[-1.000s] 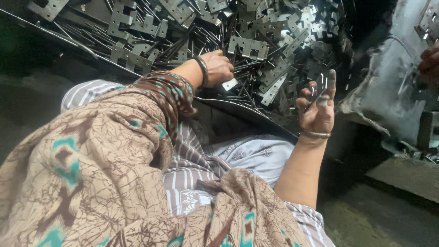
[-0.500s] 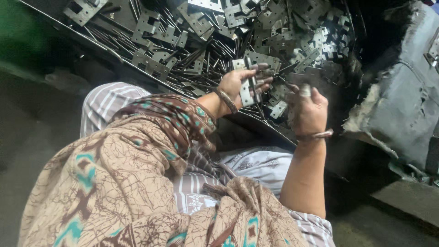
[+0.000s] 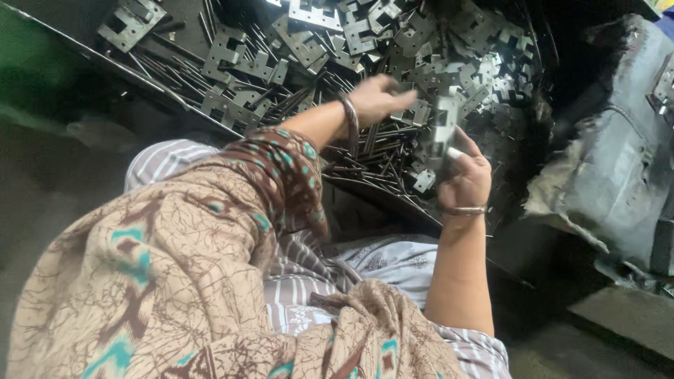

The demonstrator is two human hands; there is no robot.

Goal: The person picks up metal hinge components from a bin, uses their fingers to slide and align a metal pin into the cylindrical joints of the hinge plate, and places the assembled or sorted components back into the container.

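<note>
My right hand (image 3: 466, 181), a bangle at its wrist, is shut on a small grey metal hinge plate (image 3: 442, 128) and holds it upright above the heap. My left hand (image 3: 381, 97), also with a bangle, reaches out over the heap of thin metal pins (image 3: 365, 154) a little to the left of that plate. Its fingers are drawn together and blurred, and I cannot tell whether they hold anything. A brown patterned shawl (image 3: 175, 281) covers my left arm and lap.
A dark tray (image 3: 91, 60) holds several punched metal plates (image 3: 239, 60) mixed with long pins. A torn grey sack (image 3: 618, 168) stands at the right. Striped cloth (image 3: 393, 260) lies over my knees, with dark floor at the left and lower right.
My left hand left the plate and moved up and out over the pins. My right hand closed on the plate and lifted it slightly.
</note>
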